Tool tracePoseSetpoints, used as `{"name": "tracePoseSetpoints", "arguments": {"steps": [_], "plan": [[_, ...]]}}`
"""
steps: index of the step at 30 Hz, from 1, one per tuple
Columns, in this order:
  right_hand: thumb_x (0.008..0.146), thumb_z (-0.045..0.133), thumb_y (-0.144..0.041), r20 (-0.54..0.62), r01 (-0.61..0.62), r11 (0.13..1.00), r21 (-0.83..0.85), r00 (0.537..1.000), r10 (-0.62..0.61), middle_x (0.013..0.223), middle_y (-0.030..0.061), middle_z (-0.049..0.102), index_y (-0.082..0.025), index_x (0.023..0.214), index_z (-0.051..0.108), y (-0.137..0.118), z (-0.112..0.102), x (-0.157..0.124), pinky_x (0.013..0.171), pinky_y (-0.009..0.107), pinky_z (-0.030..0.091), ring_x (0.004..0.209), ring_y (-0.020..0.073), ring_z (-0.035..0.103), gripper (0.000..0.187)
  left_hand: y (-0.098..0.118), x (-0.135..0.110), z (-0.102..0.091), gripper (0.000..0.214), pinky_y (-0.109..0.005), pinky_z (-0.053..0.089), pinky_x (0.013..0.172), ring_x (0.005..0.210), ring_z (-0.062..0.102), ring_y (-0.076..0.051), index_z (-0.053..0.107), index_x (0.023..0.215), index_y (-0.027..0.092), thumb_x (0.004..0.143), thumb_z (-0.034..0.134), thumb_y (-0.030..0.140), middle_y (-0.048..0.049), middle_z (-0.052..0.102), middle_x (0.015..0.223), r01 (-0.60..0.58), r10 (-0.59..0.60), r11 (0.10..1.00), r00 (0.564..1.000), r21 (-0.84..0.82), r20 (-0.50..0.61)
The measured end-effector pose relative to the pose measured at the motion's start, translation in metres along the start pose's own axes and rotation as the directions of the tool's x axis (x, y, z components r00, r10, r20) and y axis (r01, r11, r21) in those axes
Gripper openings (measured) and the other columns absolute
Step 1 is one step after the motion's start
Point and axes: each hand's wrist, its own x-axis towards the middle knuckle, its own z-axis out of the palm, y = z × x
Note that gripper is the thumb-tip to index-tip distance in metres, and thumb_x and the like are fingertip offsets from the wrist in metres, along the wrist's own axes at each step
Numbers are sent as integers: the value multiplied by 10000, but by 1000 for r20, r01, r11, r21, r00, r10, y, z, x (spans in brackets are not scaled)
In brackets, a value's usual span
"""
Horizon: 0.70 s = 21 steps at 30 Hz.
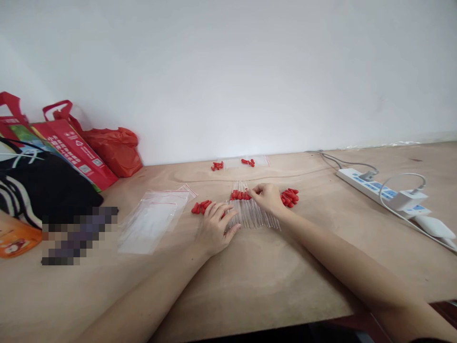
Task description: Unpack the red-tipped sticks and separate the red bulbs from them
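Note:
A row of clear glass droppers lies on the wooden table, some with red rubber bulbs at their far ends. My left hand rests on the left side of the row, fingers spread and lying flat. My right hand is over the far end of the row, its fingers pinched together at a red bulb. Loose red bulbs lie in a small heap to the left and another heap to the right.
Clear zip bags lie left of the droppers. Red shopping bags and a black bag stand at the far left. Two filled small bags lie by the wall. A white power strip with cables is at the right.

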Motion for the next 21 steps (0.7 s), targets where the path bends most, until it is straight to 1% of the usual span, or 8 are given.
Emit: {"name": "tracePoseSetpoints", "arguments": {"steps": [2,3,6,8,11,15,18,21], "plan": [[773,488,-377,-32,170,985,31,985,-169,704,26,662,-187,642,618,12,-13,-10,697,282,353,702,155,566,265,0,-1,1,321,-442,330,956,1095,453,-246,547,1077,170,790,508,308,-106,542,1136,-12,12,1000,1000,17,-8],[769,507,-367,-39,269,963,18,963,-268,723,25,662,-191,673,623,19,-19,-17,718,289,345,727,157,562,232,1,-1,1,359,-441,330,962,1134,425,-252,517,1125,164,795,501,305,-117,506,1192,-17,17,1000,1000,26,-9],[797,502,-317,-26,547,836,-37,836,-548,765,29,654,-199,789,631,36,-32,-38,758,318,310,775,157,555,175,5,-1,4,448,-442,333,970,1207,356,-260,427,1229,161,805,488,293,-131,431,1280,-35,35,998,999,47,-5],[807,499,-304,-53,639,766,-68,765,-642,789,37,648,-195,805,625,42,-34,-49,765,328,303,792,156,548,167,8,0,5,453,-447,334,972,1214,352,-261,427,1233,159,804,495,290,-135,433,1282,-64,64,997,998,51,-6],[820,493,-283,-90,694,716,-74,710,-698,775,27,649,-195,818,610,43,-29,-60,762,326,305,806,151,539,147,11,1,7,339,-467,322,979,1191,387,-258,539,1115,179,801,513,303,-120,495,1228,-123,125,991,992,50,-25],[830,482,-248,-115,712,700,-50,692,-712,768,3,658,-203,842,597,38,-24,-65,773,328,300,822,143,533,124,11,0,9,157,-474,313,983,1148,447,-232,628,908,205,811,516,259,-68,589,1119,-171,173,985,983,39,-55],[819,502,-275,-130,710,699,-83,688,-714,816,10,667,-202,896,600,34,-22,-67,791,341,292,832,150,531,144,11,0,9,134,-471,304,992,1124,476,-213,633,861,208,821,507,233,-39,618,1077,-184,185,983,981,25,-52],[788,554,-336,-158,720,674,-165,655,-739,853,3,672,-223,942,607,31,-19,-68,836,370,266,836,155,530,198,12,1,10,142,-471,293,1002,1134,471,-212,631,872,204,825,504,248,-38,615,1088,-191,191,981,981,14,-34]]}}
